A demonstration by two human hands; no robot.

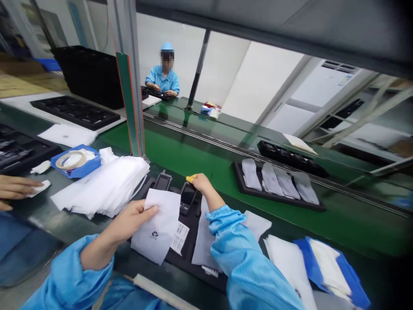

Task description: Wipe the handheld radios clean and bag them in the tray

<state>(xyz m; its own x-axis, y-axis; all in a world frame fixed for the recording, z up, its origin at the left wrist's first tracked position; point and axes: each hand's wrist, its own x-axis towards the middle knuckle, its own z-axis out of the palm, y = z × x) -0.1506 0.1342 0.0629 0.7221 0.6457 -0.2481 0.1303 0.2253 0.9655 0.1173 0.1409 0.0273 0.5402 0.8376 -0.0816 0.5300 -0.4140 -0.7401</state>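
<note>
The green conveyor belt (200, 159) runs across the bench, and on it, well beyond the hands, a long tray (280, 199) carries four white packets. Nearer, a black tray (190, 243) lies in front of the person, with a loose stack of white pouches (106, 189) just to its left.

The left hand (129, 220) pinches a white pouch (159, 224) by its upper left edge, thumb on top and fingers underneath. The pouch hangs flat and tilted over the near part of the black tray, its printed mark facing up.

The right hand (202, 183) reaches forward over the tray and rests at the top of a black device (186, 197) seated there. Its fingers seem to touch the device, but from behind I cannot tell whether they have closed on it. A yellow finger cot (190, 178) covers one fingertip.
</note>
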